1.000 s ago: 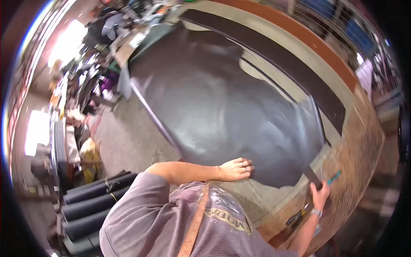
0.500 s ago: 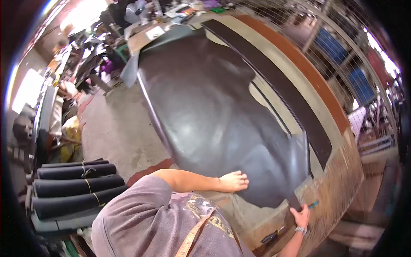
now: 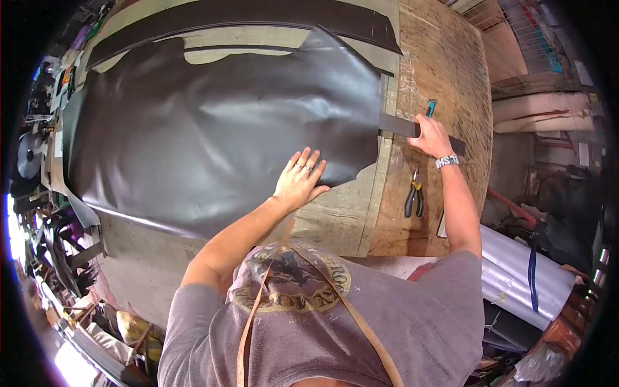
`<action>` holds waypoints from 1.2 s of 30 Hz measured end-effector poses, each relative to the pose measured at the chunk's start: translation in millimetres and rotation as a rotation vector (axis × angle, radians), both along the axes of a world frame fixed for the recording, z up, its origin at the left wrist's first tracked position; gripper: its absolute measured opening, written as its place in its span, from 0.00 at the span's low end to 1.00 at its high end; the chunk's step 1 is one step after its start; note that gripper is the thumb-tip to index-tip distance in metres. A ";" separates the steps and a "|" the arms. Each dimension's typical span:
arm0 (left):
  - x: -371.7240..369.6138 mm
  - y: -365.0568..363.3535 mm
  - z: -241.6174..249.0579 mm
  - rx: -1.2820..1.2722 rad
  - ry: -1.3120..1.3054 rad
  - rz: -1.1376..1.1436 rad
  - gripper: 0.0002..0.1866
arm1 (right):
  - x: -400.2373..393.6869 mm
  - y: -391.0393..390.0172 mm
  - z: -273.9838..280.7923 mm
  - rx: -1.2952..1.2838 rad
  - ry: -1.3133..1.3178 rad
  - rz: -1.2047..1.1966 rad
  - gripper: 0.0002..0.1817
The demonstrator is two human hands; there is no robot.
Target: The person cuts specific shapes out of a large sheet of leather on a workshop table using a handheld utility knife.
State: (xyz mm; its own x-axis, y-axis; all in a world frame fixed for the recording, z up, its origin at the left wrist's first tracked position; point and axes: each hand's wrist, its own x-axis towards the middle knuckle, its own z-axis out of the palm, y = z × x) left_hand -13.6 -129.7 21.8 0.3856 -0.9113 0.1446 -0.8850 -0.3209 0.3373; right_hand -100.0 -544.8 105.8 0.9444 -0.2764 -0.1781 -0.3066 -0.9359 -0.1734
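Observation:
A large dark brown sheet of leather (image 3: 245, 122) lies over the table with soft folds and a glossy surface. My left hand (image 3: 298, 177) rests flat on its near edge, fingers stretched out, a ring on one finger. At the right end of the leather, a dark flat strip (image 3: 398, 125) reaches from the sheet's edge across the wooden board. My right hand (image 3: 432, 137) grips this strip, fingers over it; one end pokes out past the wrist. Close by lie pliers (image 3: 415, 195) with black and yellow handles and a small teal tool (image 3: 431, 108).
Long dark strips (image 3: 258, 14) lie along the table's far side. The worn wooden board (image 3: 445, 64) forms the table's right end. Silvery rolls (image 3: 516, 271) tied with a blue band stand at the lower right. A measuring tape (image 3: 248, 329) hangs round my neck.
The view has swung toward the right end of the table, bringing the pliers and silvery rolls into clear sight. My left hand stays on the leather and my right on the strip.

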 end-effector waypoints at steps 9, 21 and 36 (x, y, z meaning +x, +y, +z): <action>-12.5 3.3 31.0 0.024 0.131 -0.010 0.12 | 10.6 -5.5 5.1 -0.050 -0.061 0.011 0.26; -25.5 -30.5 5.9 -0.466 0.498 -0.174 0.16 | 122.8 -56.5 146.3 -0.299 -0.314 0.071 0.20; 360.1 449.9 39.8 -0.172 -0.224 1.169 0.38 | 142.1 -211.7 482.8 -0.406 -0.618 0.082 0.34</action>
